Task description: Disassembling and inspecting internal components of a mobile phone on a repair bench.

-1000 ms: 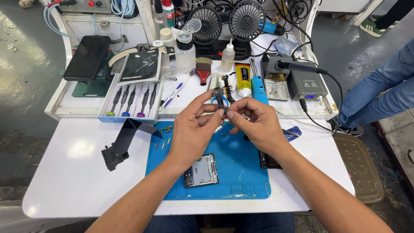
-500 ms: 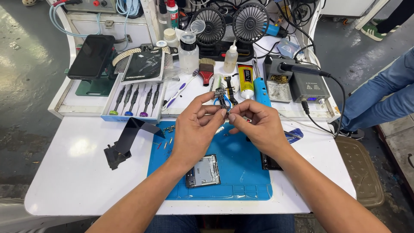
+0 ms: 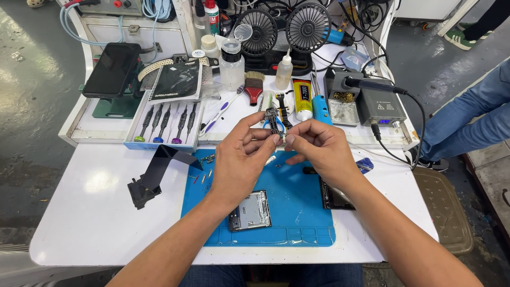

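Above the blue mat (image 3: 297,212), my left hand (image 3: 241,162) and right hand (image 3: 321,149) both pinch a small circuit board (image 3: 274,123) between fingertips.

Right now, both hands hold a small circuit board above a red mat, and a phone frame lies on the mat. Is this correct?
Not quite: the mat is blue, not red, as the head view shows. The rest holds: the left hand and right hand hold the circuit board above it, and the phone frame lies on the mat.
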